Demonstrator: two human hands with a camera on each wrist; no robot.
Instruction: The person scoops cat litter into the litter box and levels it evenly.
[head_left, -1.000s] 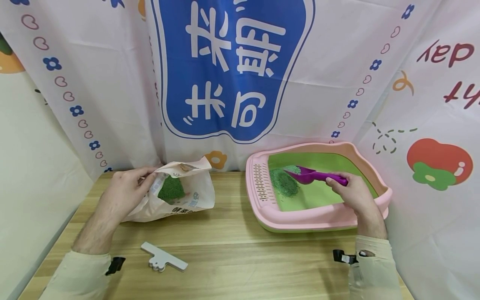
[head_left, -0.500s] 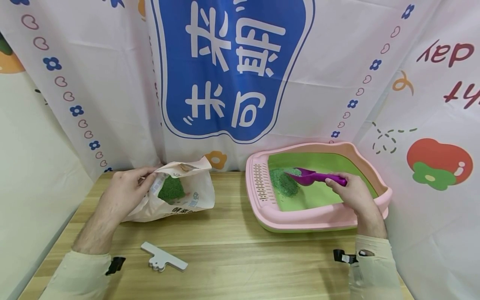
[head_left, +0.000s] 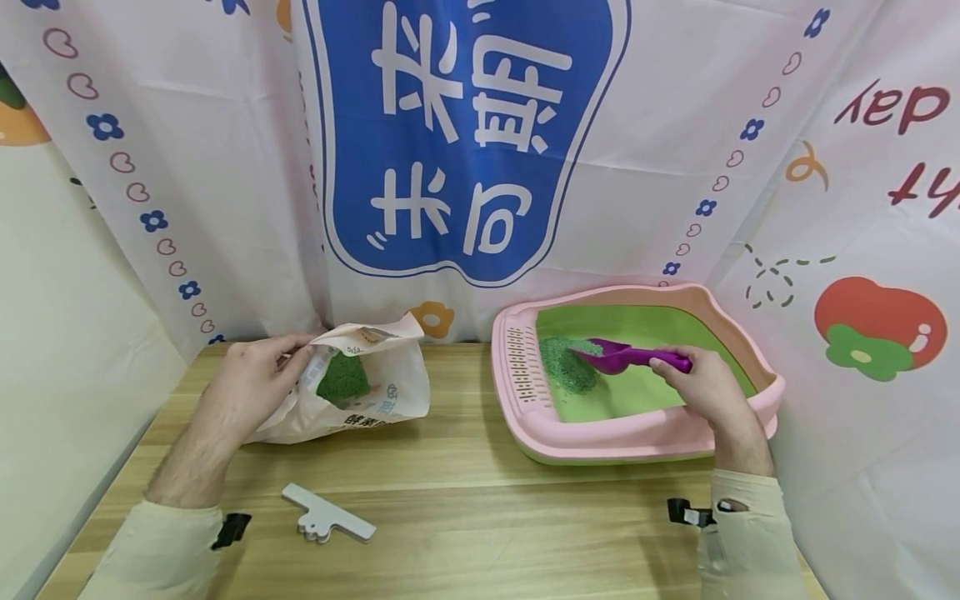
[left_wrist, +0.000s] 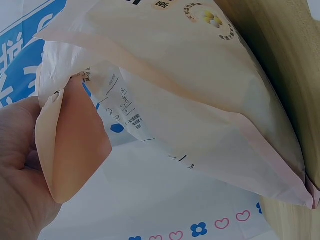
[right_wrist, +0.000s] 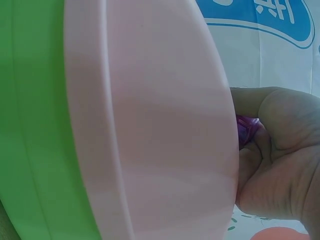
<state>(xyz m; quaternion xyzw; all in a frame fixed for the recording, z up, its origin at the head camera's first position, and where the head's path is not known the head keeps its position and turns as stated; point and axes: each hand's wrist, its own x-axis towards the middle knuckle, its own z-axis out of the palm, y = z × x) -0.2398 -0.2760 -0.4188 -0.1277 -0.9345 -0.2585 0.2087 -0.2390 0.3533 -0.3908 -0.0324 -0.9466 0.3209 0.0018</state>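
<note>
My right hand (head_left: 708,382) grips the handle of a purple scoop (head_left: 617,356) over a litter box (head_left: 637,437) with a pink rim and green base. Green granules (head_left: 568,369) lie heaped at the box's left end, and some sit in the scoop's bowl. In the right wrist view the pink rim hides most of the scoop. With my left hand (head_left: 255,379) I pinch the opened mouth of a pale paper-like bag (head_left: 401,379), which leans on the table with green granules inside. The left wrist view shows the bag's printed outside (left_wrist: 200,75) and its folded edge by my fingers.
A white bag clip (head_left: 327,514) lies on the wooden table (head_left: 465,517) in front of the bag. Behind the table hangs a printed white cloth (head_left: 247,167), close to the bag and the litter box. Another printed cloth stands at the right.
The scoop's bowl has tipped slightly, and the granules in it appear lower and fewer. My left hand, the bag and the clip have stayed in place.
</note>
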